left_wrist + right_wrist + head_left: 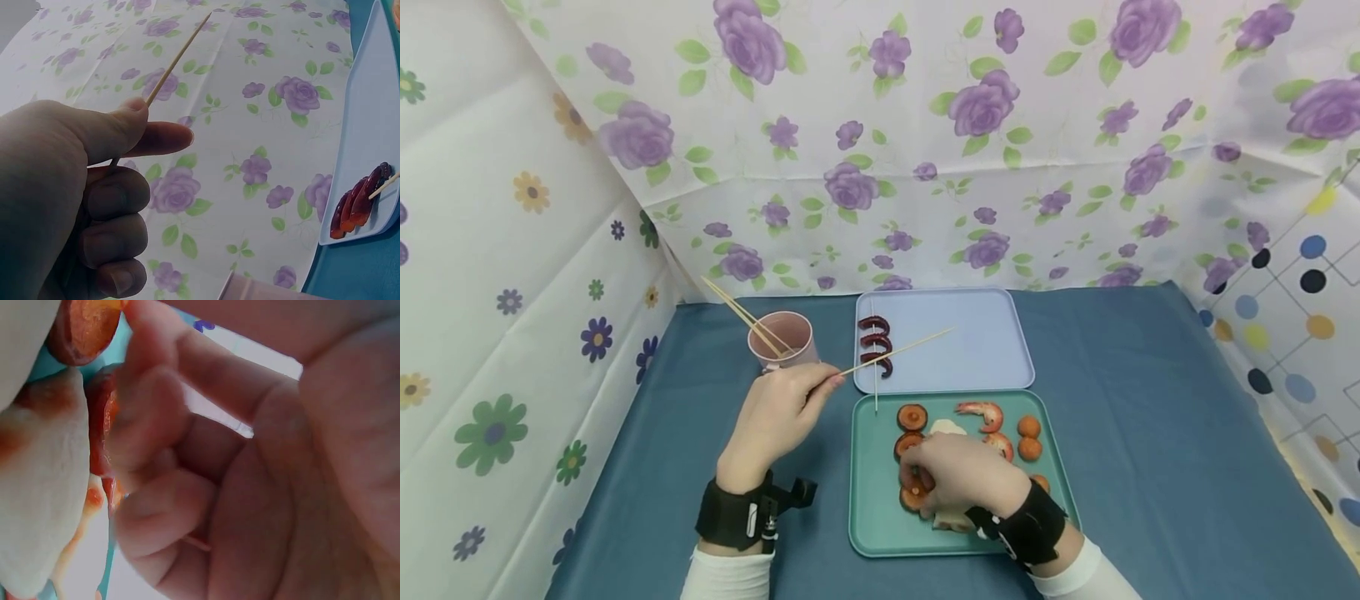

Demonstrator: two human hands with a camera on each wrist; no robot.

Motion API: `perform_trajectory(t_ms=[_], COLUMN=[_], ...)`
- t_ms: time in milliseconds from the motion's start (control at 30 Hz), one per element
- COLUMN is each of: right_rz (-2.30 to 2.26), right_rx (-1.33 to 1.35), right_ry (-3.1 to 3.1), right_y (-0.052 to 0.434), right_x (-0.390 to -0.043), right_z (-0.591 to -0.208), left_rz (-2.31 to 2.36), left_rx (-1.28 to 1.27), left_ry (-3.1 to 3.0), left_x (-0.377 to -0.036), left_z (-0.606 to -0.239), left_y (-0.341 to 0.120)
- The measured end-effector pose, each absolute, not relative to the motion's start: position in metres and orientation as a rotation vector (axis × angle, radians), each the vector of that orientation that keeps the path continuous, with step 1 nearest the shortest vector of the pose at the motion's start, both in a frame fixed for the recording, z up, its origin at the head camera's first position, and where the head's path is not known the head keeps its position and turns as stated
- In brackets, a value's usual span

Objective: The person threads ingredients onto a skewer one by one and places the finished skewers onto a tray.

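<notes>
My left hand (782,412) pinches a thin bamboo skewer (917,340) between thumb and index finger. Its pointed end extends bare over the lavender tray, and in the left wrist view the other fingers are curled. Low over the green tray (868,533), my right hand (973,475) has its thumb and index finger at a brown mushroom cap (912,500), which they appear to pinch. Two more brown mushrooms (912,417) lie behind it. White pieces (37,487) with brownish patches are beside the hand, partly hidden under it in the head view.
The lavender tray (955,333) holds a skewer with dark red curled pieces (875,342); its end overhangs the green tray. A pink cup (782,333) with several skewers (737,308) stands left. Shrimp (981,412) and orange balls (1030,437) lie on the green tray's right side.
</notes>
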State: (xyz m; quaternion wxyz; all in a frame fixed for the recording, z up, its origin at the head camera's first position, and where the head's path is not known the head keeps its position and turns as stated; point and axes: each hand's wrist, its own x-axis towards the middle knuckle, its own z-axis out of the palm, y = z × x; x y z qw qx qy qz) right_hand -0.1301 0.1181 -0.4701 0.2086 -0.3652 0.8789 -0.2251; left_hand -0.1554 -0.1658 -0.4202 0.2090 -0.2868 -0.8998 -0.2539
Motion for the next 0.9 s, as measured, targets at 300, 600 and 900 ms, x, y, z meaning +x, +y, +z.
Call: perform_trajectory(t_ms=[300,600,900], right_rz=[-0.559,-0.642,-1.275], right_rx=[-1.017,-1.081,-0.887], right_ry=[2.497,2.455,2.38], right_y=[0.115,0.119,0.153], right_x=[-0.13,-0.136,-0.154], right_z=[-0.473,-0.475,-0.45], left_rz=[-0.708,-0.712,-0.713], left_rx=[-0.795,-0.786,-0.785], left_ry=[-2.51,-2.516,-2.524], left_x=[-0.157,-0.155,-0.153], left_z=[-0.418,-0.417,-0.417], left_y=[-0.166,-0.167,-0.169])
